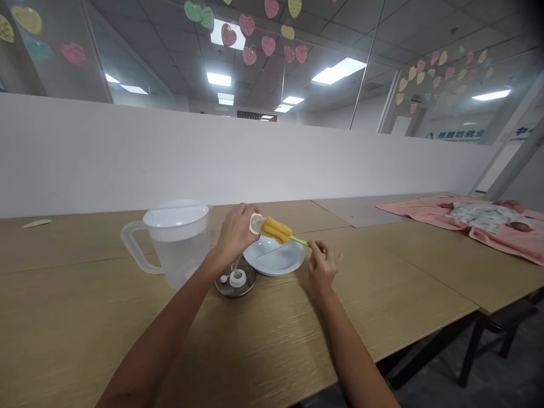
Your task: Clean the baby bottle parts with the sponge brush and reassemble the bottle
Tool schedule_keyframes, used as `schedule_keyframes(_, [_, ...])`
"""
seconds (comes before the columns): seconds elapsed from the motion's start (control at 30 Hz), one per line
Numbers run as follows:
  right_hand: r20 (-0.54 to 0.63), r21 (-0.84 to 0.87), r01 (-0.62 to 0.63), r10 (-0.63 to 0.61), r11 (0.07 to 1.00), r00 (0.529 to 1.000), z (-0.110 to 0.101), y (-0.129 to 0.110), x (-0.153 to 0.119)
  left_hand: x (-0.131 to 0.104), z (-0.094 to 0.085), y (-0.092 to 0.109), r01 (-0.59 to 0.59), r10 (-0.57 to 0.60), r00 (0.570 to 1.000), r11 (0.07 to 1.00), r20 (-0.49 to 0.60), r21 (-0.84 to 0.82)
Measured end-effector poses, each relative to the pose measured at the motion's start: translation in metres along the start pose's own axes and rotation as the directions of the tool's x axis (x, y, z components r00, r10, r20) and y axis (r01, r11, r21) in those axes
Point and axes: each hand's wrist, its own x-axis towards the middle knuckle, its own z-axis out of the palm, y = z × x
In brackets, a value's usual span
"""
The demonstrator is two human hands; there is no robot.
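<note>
My left hand [236, 231] is closed round a clear baby bottle [256, 223], its pale round mouth pointing right and most of its body hidden by my fingers. At that mouth is the yellow sponge head [277, 229] of a bottle brush; whether its tip is inside I cannot tell. Its thin green handle [300, 241] runs to my right hand [323, 266], which pinches it. Below both lies a white plate or shallow basin [274, 262]. Near my left wrist a metal tray [235, 292] holds a white bottle ring [237, 277] and other small parts.
A lidded plastic pitcher [181, 249] with clear liquid stands left of the tray. On the right, a baby-sized figure [480, 215] in patterned clothes lies on a pink blanket [429, 209]. A low white wall [255, 164] borders the wooden table [382, 283] behind. A dark stool [488, 328] stands at lower right.
</note>
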Motion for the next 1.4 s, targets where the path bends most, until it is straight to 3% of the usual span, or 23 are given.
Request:
schedule_keyframes(0.13, [-0.024, -0.002, -0.008, 0.008, 1.000, 1.000, -0.002, 0.002, 0.002, -0.002, -0.002, 0.006, -0.070, 0.074, 0.997, 0.979, -0.012, 0.192])
schedule_keyframes(0.47, [-0.038, -0.037, 0.068, -0.070, 0.997, 0.997, -0.002, -0.004, 0.002, -0.011, 0.003, 0.024, -0.241, 0.211, 0.970, 0.906, 0.124, 0.347])
schedule_keyframes(0.6, [0.000, -0.040, 0.088, -0.088, 0.995, 0.996, -0.001, -0.014, 0.000, -0.012, 0.003, 0.029, -0.287, 0.235, 0.954, 0.891, 0.185, 0.351])
schedule_keyframes(0.83, [-0.023, -0.019, 0.096, -0.097, 0.995, 0.995, -0.003, -0.021, 0.000, -0.014, 0.010, 0.029, -0.285, 0.232, 0.953, 0.901, 0.194, 0.327])
schedule_keyframes(1.03, [-0.047, 0.049, 0.170, -0.168, 0.984, 0.985, -0.007, -0.031, 0.001, -0.021, 0.022, 0.044, -0.362, 0.305, 0.926, 0.883, 0.222, 0.300])
schedule_keyframes(1.13, [-0.067, 0.080, 0.093, -0.088, 0.992, 0.994, -0.008, -0.026, 0.003, -0.019, 0.019, 0.045, -0.351, 0.289, 0.933, 0.866, 0.217, 0.357])
schedule_keyframes(1.27, [-0.089, 0.085, -0.112, 0.119, 0.990, 0.989, -0.004, -0.007, 0.005, -0.012, 0.018, 0.030, -0.284, 0.234, 0.958, 0.844, 0.164, 0.455])
schedule_keyframes(1.33, [-0.110, 0.064, -0.277, 0.283, 0.959, 0.953, -0.001, 0.006, 0.003, -0.009, 0.020, 0.020, -0.253, 0.203, 0.967, 0.837, 0.154, 0.486])
schedule_keyframes(1.4, [-0.124, 0.035, -0.495, 0.495, 0.868, 0.860, 0.002, 0.021, 0.001, -0.007, 0.021, 0.012, -0.246, 0.181, 0.968, 0.833, 0.175, 0.496])
